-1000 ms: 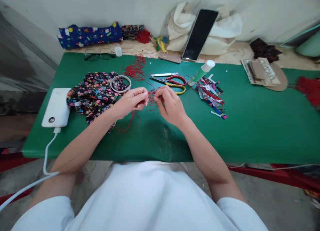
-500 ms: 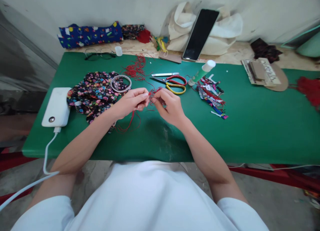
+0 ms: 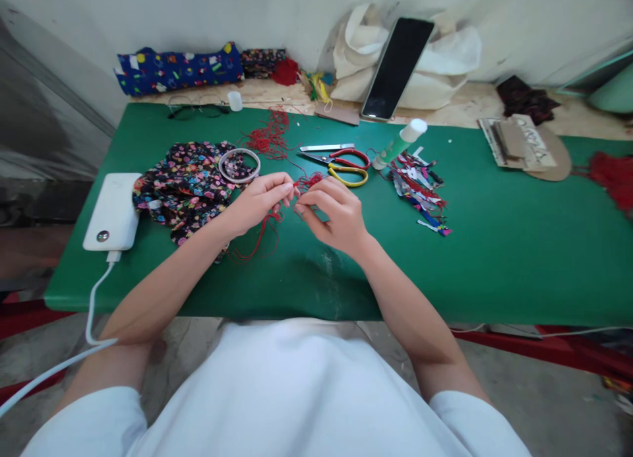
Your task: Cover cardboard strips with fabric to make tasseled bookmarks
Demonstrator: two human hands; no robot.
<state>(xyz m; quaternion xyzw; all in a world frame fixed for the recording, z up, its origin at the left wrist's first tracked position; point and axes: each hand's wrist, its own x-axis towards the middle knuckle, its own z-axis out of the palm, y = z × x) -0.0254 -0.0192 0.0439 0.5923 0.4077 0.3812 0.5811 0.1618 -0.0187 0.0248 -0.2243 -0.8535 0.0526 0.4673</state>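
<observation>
Between my hands runs some red thread (image 3: 310, 179), tangled in a small bunch beyond the fingertips. My left hand (image 3: 264, 198) is closed in a pinch on it, and loose red strands (image 3: 258, 241) hang below that hand onto the table. My right hand (image 3: 336, 213) also pinches thread, its thumb and forefinger almost touching the left fingertips. Just past the right hand lie scissors (image 3: 341, 163) with one red and one yellow handle, and a slim metal tool (image 3: 326, 147) beside them. A roll of tape (image 3: 221, 165) rests on floral fabric (image 3: 182, 186) near my left hand.
More red thread (image 3: 270, 137) is piled behind the hands. A glue stick (image 3: 400, 144) stands by fabric scraps (image 3: 420, 190). A phone (image 3: 398, 68) leans on a cream bag (image 3: 346, 68). The power bank (image 3: 113, 210) sits left; cardboard pieces (image 3: 519, 144) lie right on the green table (image 3: 494, 246).
My right fingertips have moved slightly down and left, closer to the left hand. The red thread bunch shows more clearly behind them. My left hand has barely shifted.
</observation>
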